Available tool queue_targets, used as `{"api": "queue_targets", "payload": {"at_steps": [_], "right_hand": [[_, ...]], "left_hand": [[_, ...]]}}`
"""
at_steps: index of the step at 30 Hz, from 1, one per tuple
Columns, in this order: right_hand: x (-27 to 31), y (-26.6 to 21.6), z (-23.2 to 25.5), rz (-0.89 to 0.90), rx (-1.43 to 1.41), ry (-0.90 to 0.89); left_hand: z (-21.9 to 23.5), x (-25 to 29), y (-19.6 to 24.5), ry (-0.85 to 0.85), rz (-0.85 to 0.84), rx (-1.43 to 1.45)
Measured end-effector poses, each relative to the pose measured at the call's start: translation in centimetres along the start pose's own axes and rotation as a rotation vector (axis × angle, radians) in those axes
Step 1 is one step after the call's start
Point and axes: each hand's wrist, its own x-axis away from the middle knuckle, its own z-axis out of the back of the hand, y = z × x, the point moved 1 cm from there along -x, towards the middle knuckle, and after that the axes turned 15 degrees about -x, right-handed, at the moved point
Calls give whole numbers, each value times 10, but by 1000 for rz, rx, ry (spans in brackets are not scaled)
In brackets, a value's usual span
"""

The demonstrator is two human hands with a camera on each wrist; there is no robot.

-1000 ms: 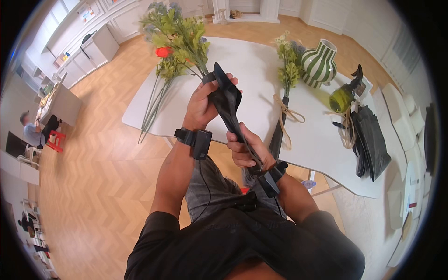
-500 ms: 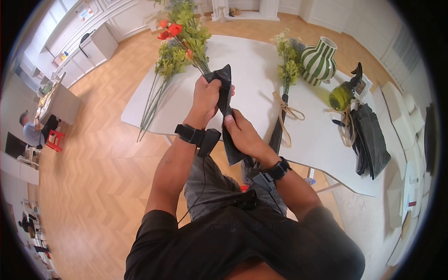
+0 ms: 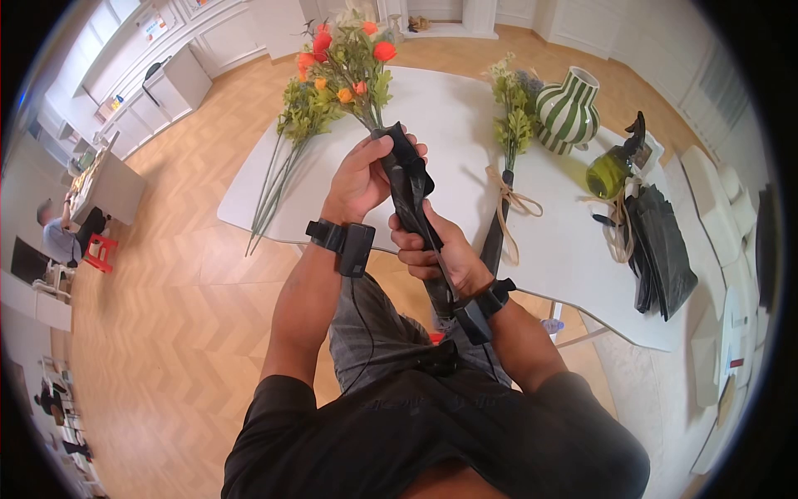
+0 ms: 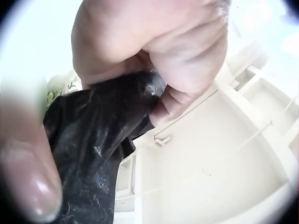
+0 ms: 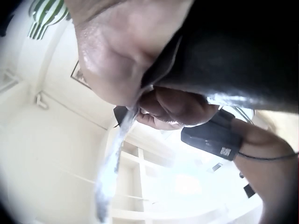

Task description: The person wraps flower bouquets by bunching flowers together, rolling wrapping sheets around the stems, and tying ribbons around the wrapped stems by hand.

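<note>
A bouquet of red and orange flowers with green leaves rises from a crinkled black wrapping sheet. My left hand grips the wrap near its upper edge, just under the blooms, the thumb lying along the near side. Lower down, my right hand has its fingers curled round the wrapped stems. In the left wrist view, the glossy black wrap passes between thumb and fingers. In the right wrist view, the dark roll lies against the palm and a loose edge hangs below. The stems are hidden inside.
On the white table lie loose leafy stems at left and a smaller wrapped bunch tied with a ribbon. At right are a striped vase, a green glass bottle and folded black sheets. Someone sits far left.
The bouquet has turned, bringing more red and orange flowers to face me. My right hand has gone from flat along the wrap to curled round it; the wrap is narrower at the top.
</note>
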Motion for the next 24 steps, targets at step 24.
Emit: {"api": "queue_targets", "payload": {"at_steps": [24], "right_hand": [[-4,1,-6,285,600,265]], "left_hand": [[-1,-12,-6,359,-16,-483]]}}
